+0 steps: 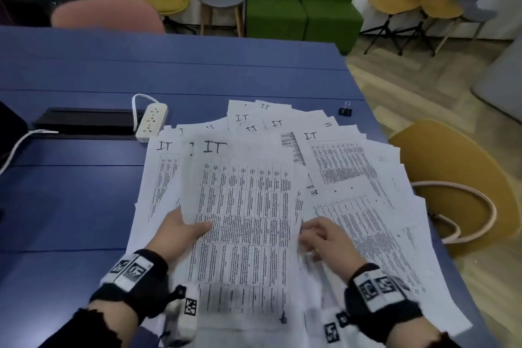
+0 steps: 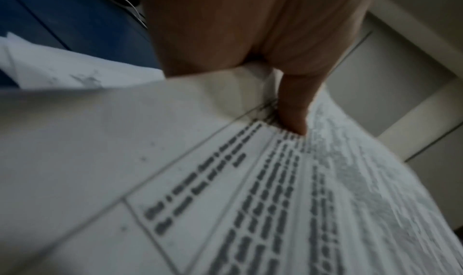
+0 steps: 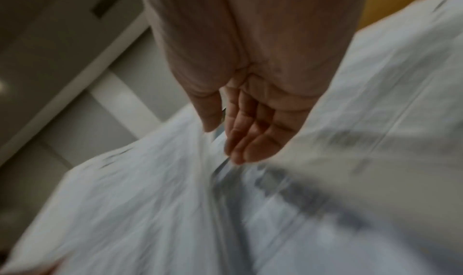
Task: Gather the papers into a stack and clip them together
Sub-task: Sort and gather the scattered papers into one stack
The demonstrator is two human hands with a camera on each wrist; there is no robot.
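White printed papers marked "I.T" lie fanned over the blue table in the head view; the left hand pinches the top sheet at its left edge, thumb on top, while the right hand rests with loosely curled fingers on the sheets beside it. A black binder clip sits beyond the papers, a white power strip to their left

Left wrist: the thumb presses onto the printed sheet

Right wrist: blurred; relaxed fingers above the papers, gripping nothing
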